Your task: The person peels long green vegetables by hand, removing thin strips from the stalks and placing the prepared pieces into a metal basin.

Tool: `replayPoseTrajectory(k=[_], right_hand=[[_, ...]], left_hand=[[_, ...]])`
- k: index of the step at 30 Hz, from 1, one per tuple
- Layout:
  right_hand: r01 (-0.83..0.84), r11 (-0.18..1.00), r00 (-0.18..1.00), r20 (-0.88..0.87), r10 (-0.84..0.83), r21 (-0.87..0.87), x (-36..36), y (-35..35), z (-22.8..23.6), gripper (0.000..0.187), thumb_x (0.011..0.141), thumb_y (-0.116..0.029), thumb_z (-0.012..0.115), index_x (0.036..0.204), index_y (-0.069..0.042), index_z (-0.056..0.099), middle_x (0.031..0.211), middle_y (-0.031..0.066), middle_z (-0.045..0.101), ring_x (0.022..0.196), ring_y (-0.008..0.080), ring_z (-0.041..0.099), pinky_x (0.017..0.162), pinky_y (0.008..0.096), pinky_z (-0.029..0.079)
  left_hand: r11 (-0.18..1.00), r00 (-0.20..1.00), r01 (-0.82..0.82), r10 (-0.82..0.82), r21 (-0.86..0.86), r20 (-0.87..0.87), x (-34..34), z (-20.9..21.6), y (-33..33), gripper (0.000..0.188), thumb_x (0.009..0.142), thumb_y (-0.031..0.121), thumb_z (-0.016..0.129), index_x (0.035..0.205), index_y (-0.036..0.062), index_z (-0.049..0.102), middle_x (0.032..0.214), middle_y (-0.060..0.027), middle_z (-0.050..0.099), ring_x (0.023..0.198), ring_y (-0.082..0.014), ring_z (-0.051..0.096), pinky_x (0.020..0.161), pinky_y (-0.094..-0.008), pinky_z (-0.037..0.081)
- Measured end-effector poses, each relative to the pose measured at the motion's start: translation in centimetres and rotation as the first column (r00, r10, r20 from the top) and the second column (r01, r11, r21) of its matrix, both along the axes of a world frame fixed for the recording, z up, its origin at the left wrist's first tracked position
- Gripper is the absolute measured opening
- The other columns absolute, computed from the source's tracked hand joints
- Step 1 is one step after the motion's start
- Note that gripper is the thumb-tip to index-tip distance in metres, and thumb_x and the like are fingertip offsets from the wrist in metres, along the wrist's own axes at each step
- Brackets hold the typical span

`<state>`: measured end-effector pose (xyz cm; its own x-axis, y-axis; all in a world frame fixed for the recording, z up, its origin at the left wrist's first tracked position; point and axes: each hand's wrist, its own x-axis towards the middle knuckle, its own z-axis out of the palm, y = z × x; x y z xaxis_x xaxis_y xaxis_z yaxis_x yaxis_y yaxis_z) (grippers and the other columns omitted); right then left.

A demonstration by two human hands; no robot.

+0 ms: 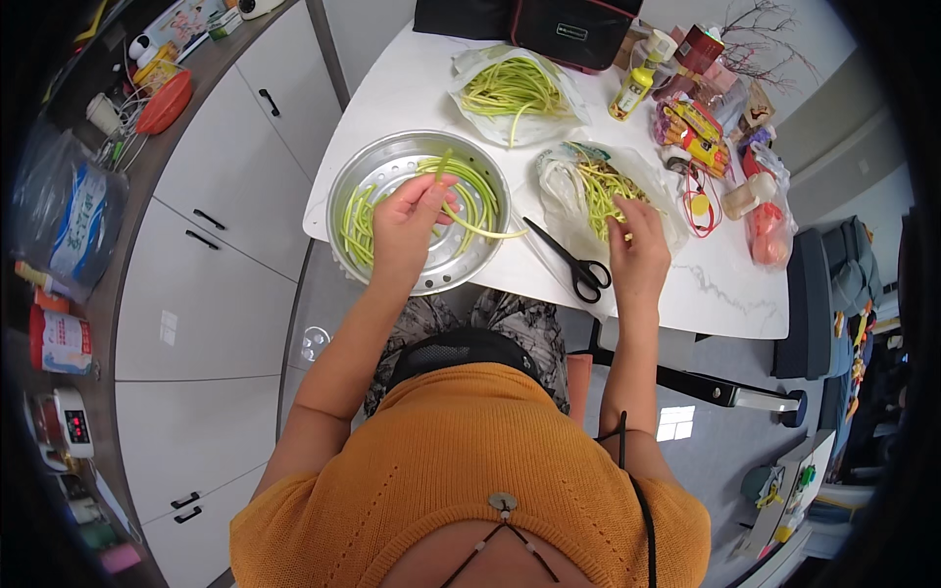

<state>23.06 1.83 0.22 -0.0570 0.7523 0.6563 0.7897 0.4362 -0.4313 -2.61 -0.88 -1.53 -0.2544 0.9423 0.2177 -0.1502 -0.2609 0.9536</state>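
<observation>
Over a round perforated metal basket, my left hand is closed on a long garlic scape. One end sticks up above the fingers, and the pale end reaches past the basket's right rim. More green scapes lie inside along both sides. My right hand hovers at a clear plastic bag of yellowish-green scape pieces, its fingers curved and slightly apart, with nothing visible between them. Black-handled scissors lie between basket and bag. Farther back sits a bundle of scapes on another plastic bag.
A yellow bottle, snack packets, a red cord and a bag of red items crowd the right side of the white table. A black bag stands at the back. White cabinets line the left.
</observation>
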Motion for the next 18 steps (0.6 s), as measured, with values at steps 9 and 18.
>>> replayPoseTrajectory(k=[9,18], right_hand=[[-0.388,0.921,0.891,0.271,0.364,0.037,-4.6,-2.0,0.8,0.02,0.064,-0.01,0.072,0.082,-0.01,0.066,0.08,0.0025,0.057,0.066,0.0193,0.055,0.056,0.0305,0.045],[-0.414,0.908,0.899,0.124,0.42,-0.069,-4.2,-1.8,-1.0,0.01,0.07,-0.008,0.069,0.078,-0.006,0.063,0.075,0.0055,0.057,0.065,0.0222,0.058,0.056,0.0312,0.047]], left_hand=[[0.989,0.935,0.078,-0.03,0.122,-0.354,2.4,0.4,-0.3,0.02,0.089,0.008,0.054,0.103,-0.0053,0.061,0.086,-0.0065,0.059,0.076,-0.0094,0.058,0.066,-0.0208,0.049],[0.99,0.988,0.135,-0.131,0.049,-0.086,3.2,0.1,-0.5,0.019,0.09,0.008,0.053,0.102,-0.0041,0.06,0.089,-0.0073,0.06,0.078,-0.0106,0.059,0.067,-0.0218,0.051]])
